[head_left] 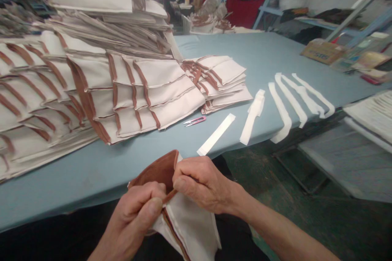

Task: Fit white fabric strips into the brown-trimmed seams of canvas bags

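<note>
The table (pixel 266 57) stands before the person. Panels (pixel 101 98) lie on its left side; a taller stack (pixel 116 32) lies behind them. A smaller stack (pixel 228 71) adjoins their right end. Snips (pixel 196 120) lie in front of both. Strips (pixel 252 116) lie to the right, along the front edge. A box (pixel 321 51) sits far right.

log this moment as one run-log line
left hand: grips sewn piece | right hand: grips same piece | sewn piece: white outside, brown inside | on table: pink snips, white strips, stacked pieces
</note>
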A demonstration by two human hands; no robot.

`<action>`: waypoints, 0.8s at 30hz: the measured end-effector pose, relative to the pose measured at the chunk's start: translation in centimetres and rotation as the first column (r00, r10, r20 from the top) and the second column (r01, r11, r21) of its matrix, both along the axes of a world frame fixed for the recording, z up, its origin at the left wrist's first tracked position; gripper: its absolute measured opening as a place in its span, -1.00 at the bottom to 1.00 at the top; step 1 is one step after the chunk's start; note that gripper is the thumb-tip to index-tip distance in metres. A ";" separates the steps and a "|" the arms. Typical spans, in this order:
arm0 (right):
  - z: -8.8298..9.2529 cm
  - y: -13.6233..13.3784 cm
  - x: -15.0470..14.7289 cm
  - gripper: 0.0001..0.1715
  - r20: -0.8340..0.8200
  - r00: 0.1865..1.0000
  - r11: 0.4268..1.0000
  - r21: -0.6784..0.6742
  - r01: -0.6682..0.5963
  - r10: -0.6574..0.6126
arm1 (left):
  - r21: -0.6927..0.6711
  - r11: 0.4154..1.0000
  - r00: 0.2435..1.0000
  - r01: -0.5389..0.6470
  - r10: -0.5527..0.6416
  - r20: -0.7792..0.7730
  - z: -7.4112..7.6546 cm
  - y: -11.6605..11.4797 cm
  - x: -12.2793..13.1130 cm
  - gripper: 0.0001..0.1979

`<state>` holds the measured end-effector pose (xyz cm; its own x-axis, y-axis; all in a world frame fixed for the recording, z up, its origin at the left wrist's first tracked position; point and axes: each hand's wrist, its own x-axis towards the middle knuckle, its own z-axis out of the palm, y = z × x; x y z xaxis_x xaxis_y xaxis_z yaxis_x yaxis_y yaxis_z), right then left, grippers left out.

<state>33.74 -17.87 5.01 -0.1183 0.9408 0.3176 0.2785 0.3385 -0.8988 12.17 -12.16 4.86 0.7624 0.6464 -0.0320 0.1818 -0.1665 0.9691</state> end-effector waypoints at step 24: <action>1.4 0.3 0.3 -0.49 0.148 0.989 0.989 -0.146 -0.002 0.024 | 0.237 0.958 0.956 0.162 -0.093 -0.277 1.8 -0.7 0.0 -0.64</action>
<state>34.05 -17.60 6.40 -0.1664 0.9736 0.1564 0.4091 0.2125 -0.8874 12.21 -12.86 6.69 0.8260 0.5568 -0.0881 0.3828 -0.4393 0.8127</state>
